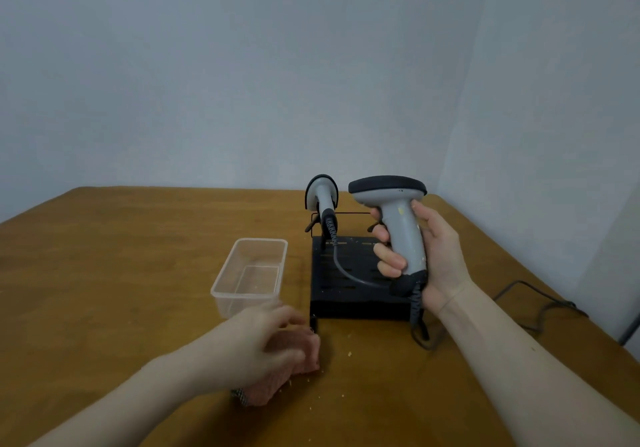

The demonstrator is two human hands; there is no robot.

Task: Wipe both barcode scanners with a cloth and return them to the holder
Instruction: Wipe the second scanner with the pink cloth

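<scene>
Grey scanner (401, 228): gripped upright by the right hand (434, 256) above the black holder (353, 284).
Second scanner (322, 197): seated at the holder's far left.
Pink cloth (294, 360): grasped by the left hand (266, 346) on the desk (104, 273), just before the holder.

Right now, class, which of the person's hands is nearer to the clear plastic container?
Left. The left hand rests on the pink cloth just in front of the clear plastic container. The right hand grips a scanner above the black holder, farther right.
</scene>
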